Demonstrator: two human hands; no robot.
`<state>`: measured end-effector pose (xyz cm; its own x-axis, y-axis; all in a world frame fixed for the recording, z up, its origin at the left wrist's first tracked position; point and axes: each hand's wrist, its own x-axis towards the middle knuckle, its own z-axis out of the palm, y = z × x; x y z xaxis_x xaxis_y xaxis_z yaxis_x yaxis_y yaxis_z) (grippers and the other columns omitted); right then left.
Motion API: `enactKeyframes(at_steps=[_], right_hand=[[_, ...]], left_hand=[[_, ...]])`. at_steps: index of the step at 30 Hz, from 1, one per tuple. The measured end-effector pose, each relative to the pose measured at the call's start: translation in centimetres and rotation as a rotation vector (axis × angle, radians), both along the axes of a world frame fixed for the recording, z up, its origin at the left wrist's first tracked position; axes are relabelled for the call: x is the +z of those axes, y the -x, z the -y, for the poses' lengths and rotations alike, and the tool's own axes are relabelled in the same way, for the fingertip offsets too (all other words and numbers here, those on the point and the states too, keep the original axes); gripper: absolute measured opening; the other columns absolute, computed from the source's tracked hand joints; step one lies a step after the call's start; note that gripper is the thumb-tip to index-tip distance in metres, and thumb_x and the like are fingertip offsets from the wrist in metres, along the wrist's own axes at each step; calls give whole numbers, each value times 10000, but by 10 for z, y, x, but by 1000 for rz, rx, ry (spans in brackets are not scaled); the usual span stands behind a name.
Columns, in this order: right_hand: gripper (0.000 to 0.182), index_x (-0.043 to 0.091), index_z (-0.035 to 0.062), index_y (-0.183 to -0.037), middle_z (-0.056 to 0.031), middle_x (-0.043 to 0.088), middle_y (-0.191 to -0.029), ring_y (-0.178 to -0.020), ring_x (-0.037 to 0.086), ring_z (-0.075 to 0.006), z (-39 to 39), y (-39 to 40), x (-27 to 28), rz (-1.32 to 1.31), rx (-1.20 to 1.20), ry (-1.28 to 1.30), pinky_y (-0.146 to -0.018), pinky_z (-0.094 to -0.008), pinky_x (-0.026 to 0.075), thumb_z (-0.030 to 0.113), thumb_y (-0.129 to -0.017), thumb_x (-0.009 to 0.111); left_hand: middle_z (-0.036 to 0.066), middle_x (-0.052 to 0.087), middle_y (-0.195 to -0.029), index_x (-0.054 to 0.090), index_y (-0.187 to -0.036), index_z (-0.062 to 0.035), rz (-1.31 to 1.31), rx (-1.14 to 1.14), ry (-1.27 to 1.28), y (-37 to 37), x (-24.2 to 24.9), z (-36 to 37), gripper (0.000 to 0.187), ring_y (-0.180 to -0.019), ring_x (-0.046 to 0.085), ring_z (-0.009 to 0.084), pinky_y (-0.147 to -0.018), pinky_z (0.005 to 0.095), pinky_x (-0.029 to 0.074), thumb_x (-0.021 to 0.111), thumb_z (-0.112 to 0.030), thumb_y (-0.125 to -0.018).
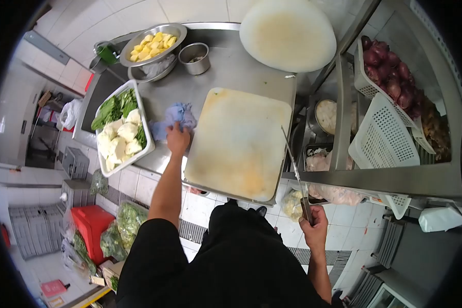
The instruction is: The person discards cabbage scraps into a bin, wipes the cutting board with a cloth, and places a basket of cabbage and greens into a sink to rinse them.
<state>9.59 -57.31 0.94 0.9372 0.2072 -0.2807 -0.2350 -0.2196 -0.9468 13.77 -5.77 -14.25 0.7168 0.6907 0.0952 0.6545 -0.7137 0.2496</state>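
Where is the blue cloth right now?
The blue cloth lies on the steel counter under the left hand, between the white tray of vegetables and the cutting board.

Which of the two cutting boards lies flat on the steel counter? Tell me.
The rectangular cream cutting board lies flat, right of the left hand on the blue cloth. The round white board leans against the wall.

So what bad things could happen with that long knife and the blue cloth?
The right hand holds the long thin-bladed knife off the counter's edge with its blade pointing up and away; a careless swing might nick something or someone.

The left hand presses the crumpled blue cloth right beside the white rectangular tray of greens and pale chunks, which sits near the steel counter's edge. A hard wipe could nudge it off.
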Motion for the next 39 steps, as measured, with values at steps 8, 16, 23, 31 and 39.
enactKeyframes(at_steps=[8,16,23,31,39], right_hand=[[282,496,15,-959,-12,556,-747,-652,497,-54,-28,12,4,-127,-174,130,-598,-209,409,-1,-725,652],[276,496,21,-951,1,537,-722,-640,483,-58,-45,25,21,-221,-354,265,-586,-216,403,7,-716,639],[281,506,2,-950,-11,556,-725,-632,483,-61,-47,35,32,-239,-575,274,-580,-217,409,35,-713,654],[265,489,24,-965,1,543,-742,-669,496,-66,-58,17,17,-299,-551,136,-626,-219,415,19,-741,631],[278,499,36,-984,-6,552,-767,-712,510,-68,-59,-4,1,-278,-419,161,-648,-228,424,48,-741,634]], left_hand=[[160,510,-900,572,-898,-35,395,-178,-125,-146,25,74,130,-816,516,362,-722,453,430,553,-69,-774],[189,536,-996,573,-965,-27,520,-676,386,-326,-2,120,202,-942,533,374,-811,425,444,549,-100,-778],[213,583,-1018,605,-1020,-25,432,-643,372,-381,-25,210,319,-988,551,380,-882,428,448,567,-107,-715],[94,598,-942,565,-1001,-12,468,-570,2183,-369,73,213,298,-859,591,198,-755,323,489,419,16,-742],[114,572,-1161,547,-1221,-47,246,-698,1204,-199,105,66,432,-1075,541,212,-941,294,392,536,-229,-830]])
